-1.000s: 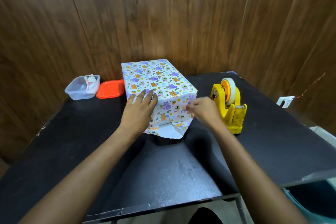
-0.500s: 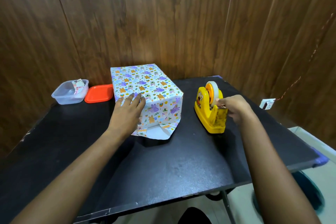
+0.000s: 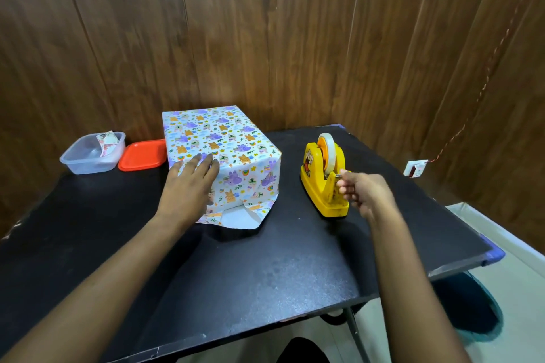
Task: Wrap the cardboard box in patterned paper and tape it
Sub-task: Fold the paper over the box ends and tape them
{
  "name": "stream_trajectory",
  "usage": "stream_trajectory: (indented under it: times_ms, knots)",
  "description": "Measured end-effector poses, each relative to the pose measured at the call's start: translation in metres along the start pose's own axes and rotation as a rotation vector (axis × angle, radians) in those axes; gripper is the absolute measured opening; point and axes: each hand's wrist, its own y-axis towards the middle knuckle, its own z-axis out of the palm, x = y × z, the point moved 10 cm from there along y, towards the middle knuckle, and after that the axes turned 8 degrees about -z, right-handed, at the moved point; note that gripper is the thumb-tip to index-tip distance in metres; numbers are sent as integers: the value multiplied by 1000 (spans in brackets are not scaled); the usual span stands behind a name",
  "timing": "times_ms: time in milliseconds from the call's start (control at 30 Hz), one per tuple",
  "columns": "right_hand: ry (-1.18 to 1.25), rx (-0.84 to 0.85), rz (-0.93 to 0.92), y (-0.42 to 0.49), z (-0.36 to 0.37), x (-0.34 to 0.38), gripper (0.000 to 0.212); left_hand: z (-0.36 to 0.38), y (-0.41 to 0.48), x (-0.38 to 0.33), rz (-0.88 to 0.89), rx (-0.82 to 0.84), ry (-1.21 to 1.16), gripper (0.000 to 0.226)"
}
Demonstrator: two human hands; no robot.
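Far left on the black counter, by the wood wall, we see a clear plastic tub w/ a printed paper scrap leaning inside. Touching its right side lies an orange lid, flat. Just right of the lid stands the cardboard box, approx. mid-counter and towards the back, already covered in the patterned paper (purple and orange animals on white) on top and on the sides we can see. At its near end the bottom flap isn't folded up: it lies on the counter, white underside showing. The left grip is laid flat over the box's near-left top edge, fingers straight and close together, fingertips on the top face, palm against the near face. It presses the paper and closes round nothing. Right of the box, apart from it, sits a yellow tape dispenser w/ a cartoon sticker on its side and the tape roll upright in it. The right grip is at the dispenser's near end, fingers curled, thumb and forefinger pinched on what looks like the tape end by the cutter. The strip is too thin for us to trace. Far right, off the counter, a small white socket w/ a reddish wire running up the wall.
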Motion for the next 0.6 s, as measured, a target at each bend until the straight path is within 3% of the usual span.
stream_trajectory:
  times_ms: [300, 600]
  knots:
    - [345, -226, -223, -8, 5, -29, 37, 1, 0, 0, -4, 1, -15, 92]
    - [530, -375, -142, -15, 17, -48, 36, 1, 0, -1, 5, 4, -12, 94]
